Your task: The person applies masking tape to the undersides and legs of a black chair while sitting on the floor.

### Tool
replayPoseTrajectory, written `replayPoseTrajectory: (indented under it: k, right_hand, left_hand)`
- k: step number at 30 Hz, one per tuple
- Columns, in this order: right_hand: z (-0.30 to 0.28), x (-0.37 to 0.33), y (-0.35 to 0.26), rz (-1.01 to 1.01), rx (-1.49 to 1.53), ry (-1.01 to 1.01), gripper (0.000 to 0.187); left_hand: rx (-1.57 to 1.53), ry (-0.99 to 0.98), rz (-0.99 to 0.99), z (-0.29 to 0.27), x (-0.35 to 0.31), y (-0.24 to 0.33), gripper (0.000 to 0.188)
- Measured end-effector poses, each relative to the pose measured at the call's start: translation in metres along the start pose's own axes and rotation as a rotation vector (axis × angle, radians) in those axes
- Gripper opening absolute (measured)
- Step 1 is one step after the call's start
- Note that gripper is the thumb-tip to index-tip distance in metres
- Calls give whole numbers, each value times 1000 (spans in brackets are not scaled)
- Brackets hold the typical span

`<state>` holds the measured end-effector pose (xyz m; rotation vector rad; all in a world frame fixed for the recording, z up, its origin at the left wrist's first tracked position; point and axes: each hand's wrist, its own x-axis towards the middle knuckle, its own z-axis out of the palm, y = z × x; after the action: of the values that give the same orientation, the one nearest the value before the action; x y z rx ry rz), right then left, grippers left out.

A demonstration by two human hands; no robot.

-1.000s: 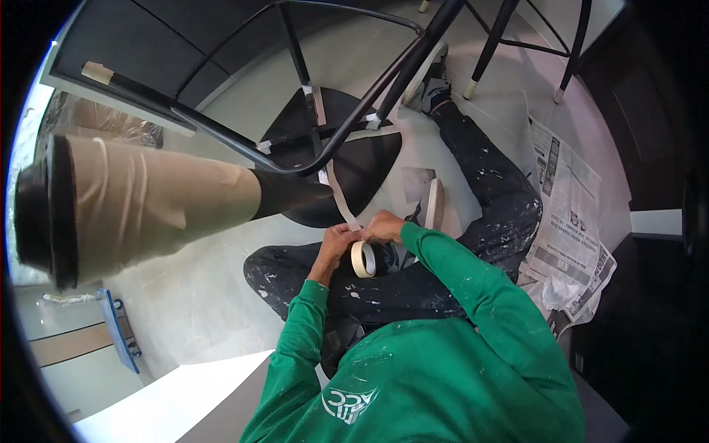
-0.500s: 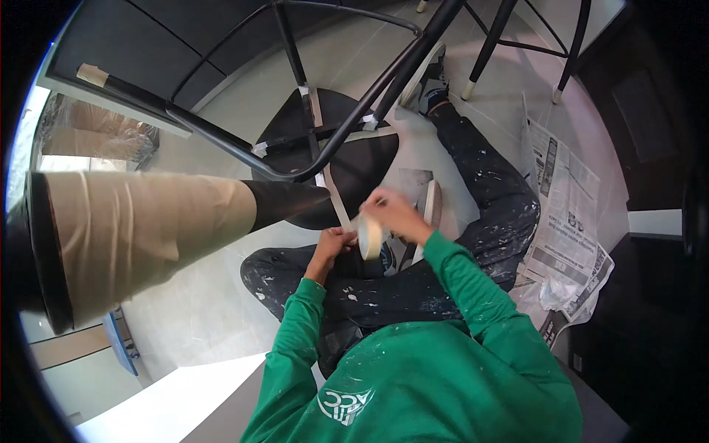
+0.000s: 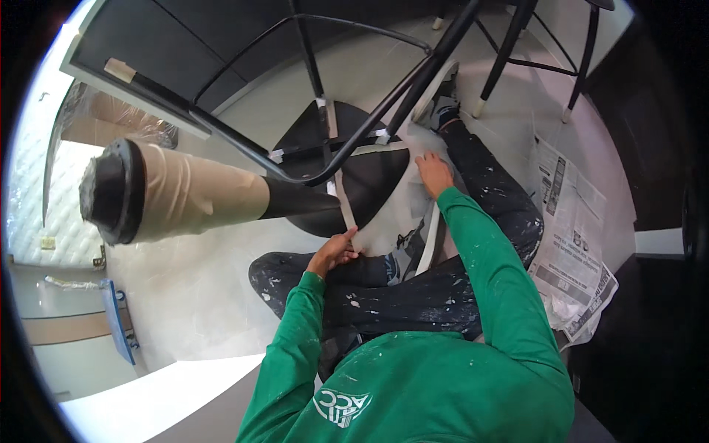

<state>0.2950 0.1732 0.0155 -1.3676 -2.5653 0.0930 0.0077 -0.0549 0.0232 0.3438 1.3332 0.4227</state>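
Note:
A black stool lies upside down in front of me, its dark seat [image 3: 369, 177] on the floor and its frame and legs [image 3: 428, 63] pointing up. Light masking tape runs in a cross over its underside. One end of a tape strip [image 3: 346, 210] reaches past the seat's near edge, and my left hand [image 3: 336, 252] pinches it by my knee. My right hand [image 3: 434, 175] is beside the seat's right edge, fingers stretched forward and slightly apart, with nothing visible in them. The tape roll is out of sight. A thick leg near my view wears a beige wrapping [image 3: 203, 188].
Newspaper sheets [image 3: 565, 221] lie on the floor to the right of my paint-spattered leg [image 3: 495, 188]. Other black stool legs [image 3: 506, 59] with pale tips stand at the far right. A plastic-wrapped box [image 3: 122, 122] and a blue wheeled board [image 3: 118, 321] are at the left.
My right hand has moved forward and away from my left hand, and the tape roll it handled no longer shows. My left hand still pinches the strip. The view has shifted slightly.

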Motion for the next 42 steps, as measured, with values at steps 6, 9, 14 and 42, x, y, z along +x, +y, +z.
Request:
replayPoseTrajectory:
  k: [6, 9, 14, 42]
  right_hand:
    - [5, -7, -14, 151, -98, 11, 44]
    - [-19, -15, -64, 181, 205, 130, 52]
    - [5, -72, -129, 538, 1371, -375, 43]
    - [40, -109, -199, 1010, 1881, -512, 46]
  left_hand:
    - [96, 35, -107, 12, -12, 10, 84]
    - [335, 200, -136, -11, -33, 7, 76]
    - [757, 554, 235, 2, -120, 61, 62]
    - [5, 680, 1307, 107, -91, 175, 42]
